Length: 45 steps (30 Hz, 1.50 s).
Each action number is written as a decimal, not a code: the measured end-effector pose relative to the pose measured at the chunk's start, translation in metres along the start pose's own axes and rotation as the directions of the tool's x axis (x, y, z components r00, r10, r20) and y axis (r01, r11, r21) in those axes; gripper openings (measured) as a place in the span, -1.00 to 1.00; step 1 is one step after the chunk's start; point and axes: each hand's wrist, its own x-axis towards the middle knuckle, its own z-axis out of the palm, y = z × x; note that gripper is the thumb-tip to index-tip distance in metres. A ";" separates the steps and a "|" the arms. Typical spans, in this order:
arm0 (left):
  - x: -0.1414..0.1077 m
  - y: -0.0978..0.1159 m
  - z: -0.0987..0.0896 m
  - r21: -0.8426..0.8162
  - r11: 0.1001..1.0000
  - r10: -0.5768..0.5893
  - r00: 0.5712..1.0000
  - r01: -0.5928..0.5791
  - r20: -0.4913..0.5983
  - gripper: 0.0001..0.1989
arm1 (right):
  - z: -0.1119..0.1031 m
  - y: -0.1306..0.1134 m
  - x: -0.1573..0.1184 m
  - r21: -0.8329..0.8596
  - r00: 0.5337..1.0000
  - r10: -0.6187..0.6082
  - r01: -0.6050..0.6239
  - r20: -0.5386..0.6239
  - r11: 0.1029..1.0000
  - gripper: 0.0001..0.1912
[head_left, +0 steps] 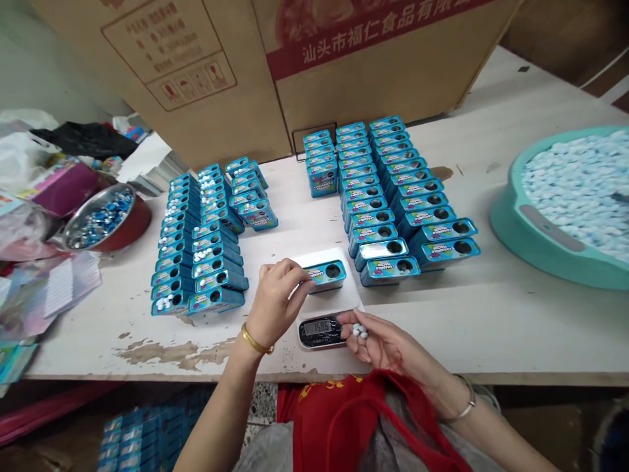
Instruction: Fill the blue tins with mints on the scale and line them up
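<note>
On a white kitchen scale (pixel 339 259) stands a blue candy tin (pixel 324 272) with a round opening in its top. The scale's display (pixel 318 326) reads about 158.6. My left hand (pixel 280 295), with a gold bracelet at the wrist, has thumb and fingers closed at the left end of this tin. Just beyond the display's right side, my right hand (pixel 376 337) is turned palm up with its fingers curled. A few pale blue and white candies (pixel 360 330) lie in it.
Rows of open blue tins (pixel 376 213) stand right of the scale. More tins (pixel 204 246), some with candies on top, are at the left. A turquoise tub (pixel 521 229) of candies is far right. A metal bowl (pixel 140 219) stands far left; a cardboard box (pixel 236 118) is behind.
</note>
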 end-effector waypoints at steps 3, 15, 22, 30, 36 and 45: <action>-0.003 0.016 0.000 -0.055 0.993 0.099 0.995 -0.101 -0.031 -0.88 | 0.016 -0.004 0.009 0.129 0.997 0.051 -0.058 0.060 0.990 -0.72; 0.001 -0.033 0.055 -0.383 0.923 -0.047 0.999 0.045 0.004 -0.48 | 0.015 -0.012 0.013 0.232 0.993 -0.003 0.030 -0.119 0.972 -0.84; 0.002 -0.007 0.023 0.127 0.913 0.402 0.907 -0.387 -0.125 -0.67 | 0.028 -0.019 0.019 0.328 0.983 -0.095 0.143 -0.160 0.934 -0.89; -0.012 -0.013 0.027 0.302 0.892 0.407 0.889 -0.337 -0.212 -0.76 | 0.035 -0.020 0.023 0.330 0.988 -0.058 0.103 -0.143 0.938 -0.81; -0.015 -0.013 0.028 0.325 0.890 0.406 0.880 -0.319 -0.247 -0.78 | 0.034 -0.016 0.027 0.306 0.995 -0.056 0.080 -0.087 0.949 -0.84; -0.016 -0.015 0.037 0.286 0.909 0.387 0.869 -0.304 -0.309 -0.80 | 0.033 -0.018 0.027 0.301 0.991 -0.052 0.087 -0.121 0.950 -0.85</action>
